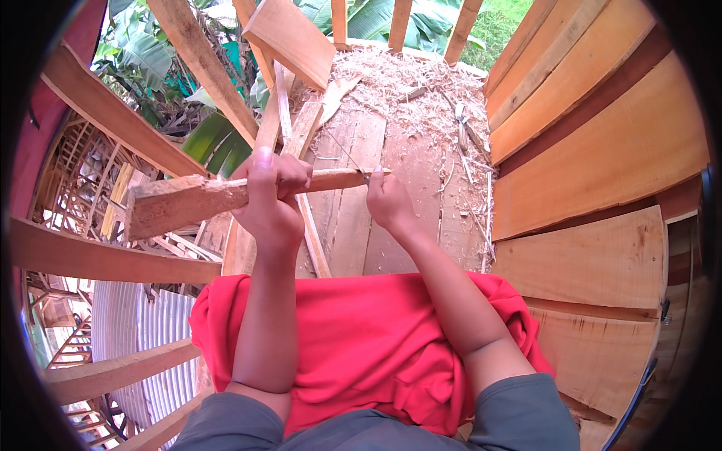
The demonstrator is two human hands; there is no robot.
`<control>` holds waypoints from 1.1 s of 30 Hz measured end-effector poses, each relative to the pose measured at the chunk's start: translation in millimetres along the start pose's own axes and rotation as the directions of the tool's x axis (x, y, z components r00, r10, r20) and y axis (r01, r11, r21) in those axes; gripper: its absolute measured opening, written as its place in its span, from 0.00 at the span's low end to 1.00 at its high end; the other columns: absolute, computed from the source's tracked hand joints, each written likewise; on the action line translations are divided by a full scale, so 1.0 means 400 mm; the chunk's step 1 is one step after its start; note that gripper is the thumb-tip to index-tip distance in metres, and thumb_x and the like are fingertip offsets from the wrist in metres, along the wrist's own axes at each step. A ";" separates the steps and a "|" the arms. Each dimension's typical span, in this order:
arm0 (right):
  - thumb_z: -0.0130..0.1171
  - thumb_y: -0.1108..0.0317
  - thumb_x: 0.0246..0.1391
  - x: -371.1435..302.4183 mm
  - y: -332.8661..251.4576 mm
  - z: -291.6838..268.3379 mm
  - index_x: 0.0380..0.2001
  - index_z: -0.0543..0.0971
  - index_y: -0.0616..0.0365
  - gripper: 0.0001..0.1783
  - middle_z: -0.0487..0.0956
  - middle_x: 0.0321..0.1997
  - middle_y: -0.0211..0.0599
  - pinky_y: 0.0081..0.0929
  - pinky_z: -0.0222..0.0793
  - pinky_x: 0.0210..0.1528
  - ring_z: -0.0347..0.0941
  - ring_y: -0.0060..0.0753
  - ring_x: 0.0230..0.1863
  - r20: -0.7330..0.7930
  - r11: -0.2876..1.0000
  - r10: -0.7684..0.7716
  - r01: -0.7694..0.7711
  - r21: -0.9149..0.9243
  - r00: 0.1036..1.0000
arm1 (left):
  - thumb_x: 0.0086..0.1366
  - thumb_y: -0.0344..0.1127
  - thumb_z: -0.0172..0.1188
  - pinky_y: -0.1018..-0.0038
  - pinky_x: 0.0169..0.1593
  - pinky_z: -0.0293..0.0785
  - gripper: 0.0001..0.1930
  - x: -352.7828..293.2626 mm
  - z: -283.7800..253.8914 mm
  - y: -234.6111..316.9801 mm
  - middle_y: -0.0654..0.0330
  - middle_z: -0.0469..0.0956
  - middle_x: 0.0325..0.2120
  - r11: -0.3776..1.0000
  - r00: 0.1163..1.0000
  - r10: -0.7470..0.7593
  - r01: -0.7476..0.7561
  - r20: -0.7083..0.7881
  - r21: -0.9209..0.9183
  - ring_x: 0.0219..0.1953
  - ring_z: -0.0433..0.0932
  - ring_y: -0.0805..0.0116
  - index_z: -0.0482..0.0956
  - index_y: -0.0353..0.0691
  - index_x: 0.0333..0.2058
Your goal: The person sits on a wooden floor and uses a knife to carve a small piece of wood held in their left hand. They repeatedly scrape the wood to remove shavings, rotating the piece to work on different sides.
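My left hand [272,199] is closed round the middle of a rough-cut piece of wood [177,204], broad at its left end and narrow toward the right. The wood lies roughly level in front of me. My right hand [391,201] is closed at the narrow end, on a knife [347,155] whose thin, dark blade points away to the upper left. My fingers hide its handle. Whether the blade touches the wood, I cannot tell. A red cloth [361,323] covers my lap beneath both forearms.
Curled wood shavings [421,79] pile up at the far end of the plank floor [402,165]. A thick board [289,41] leans at the far left. Wooden panels [602,143] wall the right side. Open rails [113,259] run along the left, above corrugated sheeting [162,323].
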State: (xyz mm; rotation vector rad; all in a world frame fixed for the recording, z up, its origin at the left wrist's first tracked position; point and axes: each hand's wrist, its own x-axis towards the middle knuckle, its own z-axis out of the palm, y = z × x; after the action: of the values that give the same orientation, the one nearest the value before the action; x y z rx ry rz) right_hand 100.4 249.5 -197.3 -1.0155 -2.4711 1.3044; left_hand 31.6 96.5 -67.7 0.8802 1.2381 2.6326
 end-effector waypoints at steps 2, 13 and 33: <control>0.33 0.53 0.66 0.013 0.071 0.019 0.25 0.80 0.70 0.34 0.79 0.30 0.67 0.56 0.69 0.48 0.75 0.70 0.38 -0.140 0.997 0.031 -0.040 -0.061 0.990 | 0.70 0.33 0.44 0.70 0.27 0.62 0.19 -0.001 0.023 0.002 0.65 0.55 0.12 0.999 0.999 -0.038 0.037 -0.021 -0.017 0.16 0.54 0.74 0.57 0.42 0.17; 0.32 0.55 0.66 0.042 0.075 0.012 0.25 0.80 0.71 0.33 0.78 0.32 0.69 0.57 0.68 0.49 0.75 0.70 0.41 -0.149 0.989 0.141 -0.146 -0.024 0.979 | 0.70 0.32 0.44 0.72 0.28 0.59 0.19 0.031 0.029 0.002 0.67 0.53 0.12 0.998 0.987 -0.058 0.058 -0.148 -0.008 0.17 0.52 0.75 0.55 0.43 0.18; 0.32 0.54 0.65 0.026 0.031 0.011 0.31 0.81 0.72 0.33 0.79 0.36 0.68 0.54 0.68 0.52 0.76 0.69 0.44 -0.092 0.995 0.090 -0.095 -0.044 0.992 | 0.69 0.31 0.44 0.72 0.27 0.55 0.19 0.022 -0.014 0.007 0.66 0.54 0.12 0.999 0.997 -0.034 0.035 0.071 -0.017 0.18 0.51 0.76 0.55 0.42 0.18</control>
State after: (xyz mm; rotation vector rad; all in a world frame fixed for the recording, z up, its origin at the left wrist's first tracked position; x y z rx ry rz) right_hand 96.7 258.1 -211.4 -1.1864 -2.4257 1.2013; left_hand 21.5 93.7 -64.3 0.9317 1.2000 2.5583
